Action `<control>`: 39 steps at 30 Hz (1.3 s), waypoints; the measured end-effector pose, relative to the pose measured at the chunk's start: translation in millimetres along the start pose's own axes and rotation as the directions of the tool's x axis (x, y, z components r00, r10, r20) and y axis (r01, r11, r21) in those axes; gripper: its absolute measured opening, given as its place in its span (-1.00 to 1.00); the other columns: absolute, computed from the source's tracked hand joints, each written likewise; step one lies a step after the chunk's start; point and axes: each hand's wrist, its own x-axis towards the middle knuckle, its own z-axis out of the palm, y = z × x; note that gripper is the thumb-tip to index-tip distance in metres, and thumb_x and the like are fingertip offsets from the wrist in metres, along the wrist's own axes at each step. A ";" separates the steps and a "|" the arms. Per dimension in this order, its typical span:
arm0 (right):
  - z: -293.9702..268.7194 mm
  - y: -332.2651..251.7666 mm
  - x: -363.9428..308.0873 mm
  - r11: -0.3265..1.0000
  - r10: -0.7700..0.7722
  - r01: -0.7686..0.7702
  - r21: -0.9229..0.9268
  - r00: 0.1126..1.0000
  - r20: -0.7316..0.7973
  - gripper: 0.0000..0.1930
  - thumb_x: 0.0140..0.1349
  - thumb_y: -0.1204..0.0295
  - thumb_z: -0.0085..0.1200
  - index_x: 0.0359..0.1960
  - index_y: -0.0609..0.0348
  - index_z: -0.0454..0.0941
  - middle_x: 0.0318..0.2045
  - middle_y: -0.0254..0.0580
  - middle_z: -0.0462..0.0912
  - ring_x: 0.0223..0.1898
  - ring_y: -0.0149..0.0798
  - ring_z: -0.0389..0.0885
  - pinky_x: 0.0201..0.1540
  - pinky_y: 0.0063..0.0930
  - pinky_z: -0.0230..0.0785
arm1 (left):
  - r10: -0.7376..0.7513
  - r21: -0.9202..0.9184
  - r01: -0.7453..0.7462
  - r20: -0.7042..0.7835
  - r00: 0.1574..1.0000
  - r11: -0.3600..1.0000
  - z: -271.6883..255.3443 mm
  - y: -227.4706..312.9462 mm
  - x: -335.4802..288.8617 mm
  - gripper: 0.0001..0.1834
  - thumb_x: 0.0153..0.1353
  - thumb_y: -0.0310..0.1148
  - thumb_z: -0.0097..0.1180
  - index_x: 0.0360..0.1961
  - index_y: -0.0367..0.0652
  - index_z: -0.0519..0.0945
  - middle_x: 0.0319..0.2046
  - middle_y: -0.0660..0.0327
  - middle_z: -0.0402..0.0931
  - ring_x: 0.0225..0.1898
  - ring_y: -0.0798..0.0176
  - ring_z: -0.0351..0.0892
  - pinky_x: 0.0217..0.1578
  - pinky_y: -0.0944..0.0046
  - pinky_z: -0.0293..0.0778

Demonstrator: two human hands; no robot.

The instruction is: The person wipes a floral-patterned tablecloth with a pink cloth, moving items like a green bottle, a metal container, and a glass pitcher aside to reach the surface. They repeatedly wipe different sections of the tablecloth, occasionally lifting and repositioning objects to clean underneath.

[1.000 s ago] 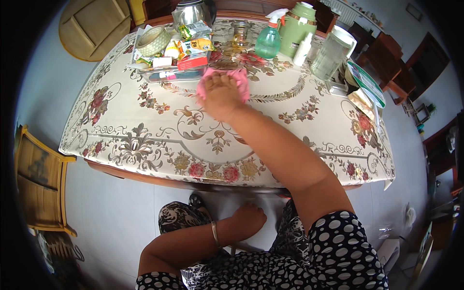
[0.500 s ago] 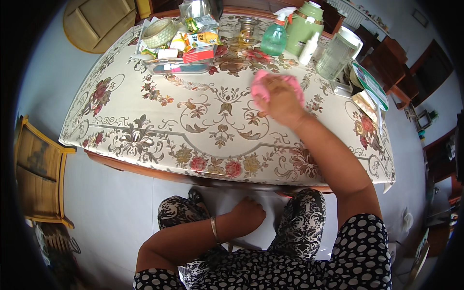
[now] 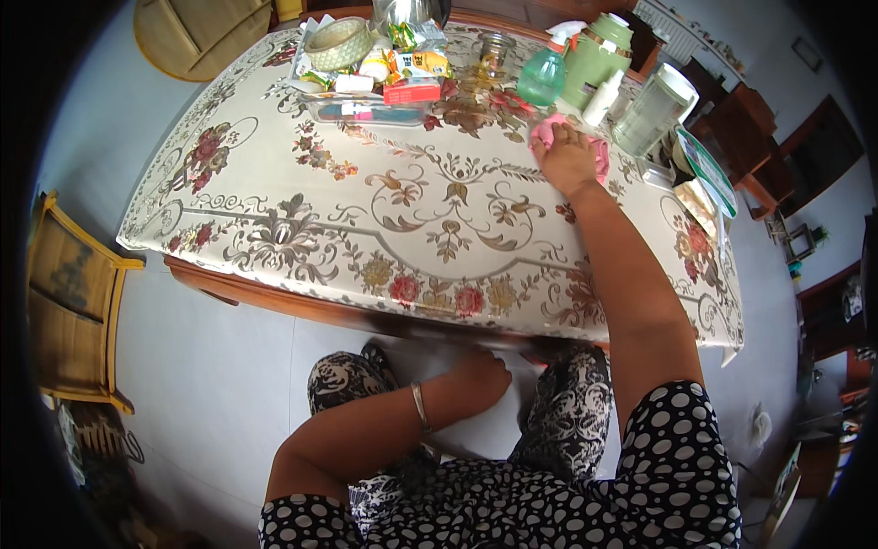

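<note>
**Pink cloth pressed flat at the far right of the table**

At the left edge a yellow wooden chair (image 3: 69, 302) stands on the pale floor, well apart from the table (image 3: 274, 229), whose flowered plastic cover hangs over the near edge. At the far side of the table sits a cluster of small packets and a clear tray (image 3: 370, 112), with a woven bowl (image 3: 338, 41) behind it.

The left hand (image 3: 480, 380) is below the table's near edge, fingers curled loosely, resting against the edge or the lap; it grasps nothing that can be seen.

Further right, the right hand (image 3: 565, 156) lies palm down, fingers spread, on a pink cloth (image 3: 599, 154), which is bunched under the palm and shows at both sides of it. The cloth lies near a green spray bottle (image 3: 541, 75), a green flask (image 3: 596, 55), a small white bottle (image 3: 604, 96) and a clear jug (image 3: 651, 108).

The cloth looks soft, light and limp; it should fold and drag rather than slide as one piece, so it is probably best held by pressing it flat under the whole palm or by gathering a fold between fingers and thumb. The slick cover should offer little grip, and the upright bottles close by look easy to knock.
</note>
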 end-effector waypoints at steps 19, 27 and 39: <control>-195.6 -104.4 -182.6 0.774 -0.433 0.411 0.482 0.898 -0.071 -0.50 0.13 0.28 0.16 0.10 0.22 0.45 0.16 0.00 0.41 0.20 0.02 0.35 0.25 -0.16 0.18 | 0.041 0.117 -0.034 -0.058 0.997 0.992 -31.5 12.5 -13.8 -0.90 -0.05 -0.36 0.07 -0.56 -0.09 0.61 -0.53 0.21 0.59 -0.42 0.17 0.63 -0.38 0.19 0.52; -119.0 -127.5 -74.1 0.776 -0.443 0.472 0.418 0.880 -0.171 -0.56 0.15 0.20 0.10 0.04 0.12 0.48 0.07 -0.03 0.50 0.11 -0.04 0.43 0.16 -0.19 0.28 | 0.089 0.121 -0.076 -0.106 0.990 0.990 -33.5 24.4 -11.2 -0.92 -0.06 -0.39 0.05 -0.57 -0.09 0.58 -0.54 0.22 0.55 -0.45 0.21 0.55 -0.38 0.19 0.42; -87.6 -159.9 -2.4 0.936 -0.306 0.295 0.192 0.952 0.026 -0.51 0.29 0.06 -0.12 0.10 0.12 0.43 0.07 -0.06 0.51 0.11 -0.06 0.44 0.18 -0.19 0.23 | -0.007 0.030 0.006 0.017 1.000 1.000 -13.8 1.5 -8.2 -0.87 -0.05 -0.38 0.02 -0.57 -0.16 0.59 -0.52 0.12 0.58 -0.42 0.14 0.60 -0.34 0.16 0.49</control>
